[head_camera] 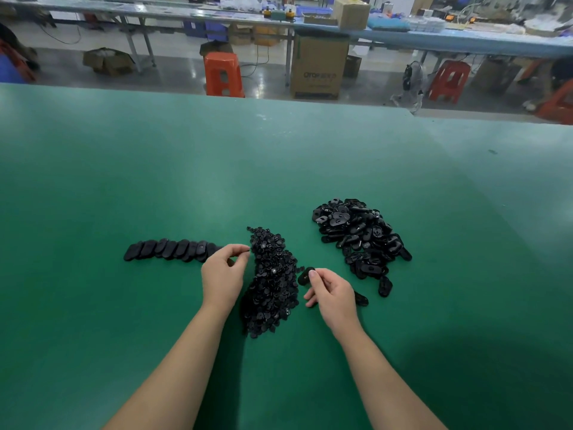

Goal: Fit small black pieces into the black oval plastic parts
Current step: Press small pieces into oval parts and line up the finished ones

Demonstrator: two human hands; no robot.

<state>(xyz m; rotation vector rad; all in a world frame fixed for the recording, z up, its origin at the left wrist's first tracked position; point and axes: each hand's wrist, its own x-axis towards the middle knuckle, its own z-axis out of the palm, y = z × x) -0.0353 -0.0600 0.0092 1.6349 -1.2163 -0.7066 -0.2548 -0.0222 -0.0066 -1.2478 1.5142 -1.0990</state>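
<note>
The right hand (pixel 333 293) pinches one oval part (pixel 305 276) between thumb and forefinger, held just right of the heap of small pieces (pixel 273 283) that lies toward the near edge of the green table (pixel 124 169). The left hand (pixel 223 271) pinches at the heap's upper left edge; whether a piece sits between its fingertips cannot be told. A row of oval parts (pixel 170 250) lies left of the heap, and a loose pile of oval parts (pixel 359 234) lies to its right.

Black ovals (pixel 361 231) beside small pieces (pixel 273 280)
</note>
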